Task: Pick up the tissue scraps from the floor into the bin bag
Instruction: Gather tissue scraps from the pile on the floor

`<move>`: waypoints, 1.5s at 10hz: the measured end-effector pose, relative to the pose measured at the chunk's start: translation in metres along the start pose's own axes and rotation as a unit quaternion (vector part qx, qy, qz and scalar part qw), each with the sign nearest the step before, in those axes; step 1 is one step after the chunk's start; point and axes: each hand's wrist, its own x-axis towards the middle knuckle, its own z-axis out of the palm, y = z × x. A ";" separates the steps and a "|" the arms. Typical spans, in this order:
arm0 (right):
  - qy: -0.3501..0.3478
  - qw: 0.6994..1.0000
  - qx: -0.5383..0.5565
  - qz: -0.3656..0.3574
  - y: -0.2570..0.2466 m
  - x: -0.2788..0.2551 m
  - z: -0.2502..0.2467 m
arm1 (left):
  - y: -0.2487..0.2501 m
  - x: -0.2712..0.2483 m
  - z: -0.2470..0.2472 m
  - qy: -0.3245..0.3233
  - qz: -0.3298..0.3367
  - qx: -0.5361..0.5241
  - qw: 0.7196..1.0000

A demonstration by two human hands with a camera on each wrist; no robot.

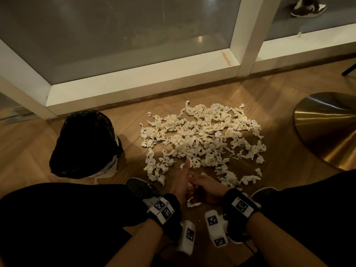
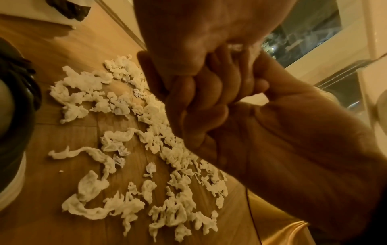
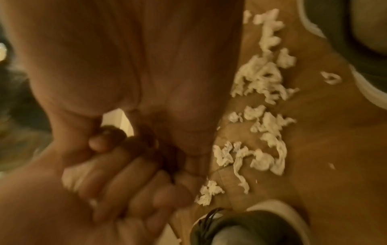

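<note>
**Risk note: hands interlocked at the near edge of the pile, bag set off to one side**

The tissue scraps [image 1: 202,139] lie spread over the wooden floor [image 1: 38,143], most of them untouched. The bin bag [image 1: 86,143] stands to the left of the pile, apart from it; its mouth is not clearly visible.

The left hand [image 1: 180,183] and right hand [image 1: 207,186] meet low over the nearest scraps. The wrist views show fingers of both curled and interlaced, with a little white tissue showing between them. Which hand actually has hold of it cannot be told.

Likely faults:
- Light scraps may slip from a shared, loose hold during the carry to the bag.
- A slack bag mouth may deflect the drop.
- The shoe [image 1: 138,186] beside the hands may tread on or scatter nearby pieces.
</note>
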 end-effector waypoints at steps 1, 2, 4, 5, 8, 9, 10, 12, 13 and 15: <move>-0.019 0.998 -0.005 -0.055 0.003 0.002 0.002 | -0.002 0.008 -0.001 0.010 0.021 0.025 0.999; -0.003 0.995 -0.030 -0.091 0.004 0.003 0.006 | -0.008 0.017 -0.006 0.019 0.027 0.031 0.999; 0.059 0.988 -0.083 -0.118 0.004 0.012 0.012 | -0.001 0.028 -0.008 0.064 0.059 0.061 0.994; 0.071 0.987 -0.113 -0.090 0.009 0.016 0.010 | 0.001 0.035 -0.014 0.082 0.055 0.098 0.990; 0.160 0.914 -0.372 0.006 0.026 0.032 -0.020 | 0.092 0.049 -0.137 0.247 0.097 0.141 0.954; 0.174 0.887 -0.426 0.041 0.043 0.034 -0.022 | 0.136 0.046 -0.190 0.326 0.111 0.148 0.927; 0.167 0.868 -0.462 0.070 0.052 0.039 -0.033 | 0.165 0.046 -0.253 0.331 0.100 0.077 0.935; 0.170 0.837 -0.510 0.104 0.043 0.046 -0.034 | 0.185 0.031 -0.331 0.306 0.077 0.035 0.948; 0.192 0.831 -0.510 0.109 0.046 0.048 -0.036 | 0.176 0.035 -0.353 0.303 0.064 0.139 0.940; 0.184 0.826 -0.522 0.110 0.048 0.044 -0.038 | 0.170 0.049 -0.361 0.337 0.060 0.244 0.908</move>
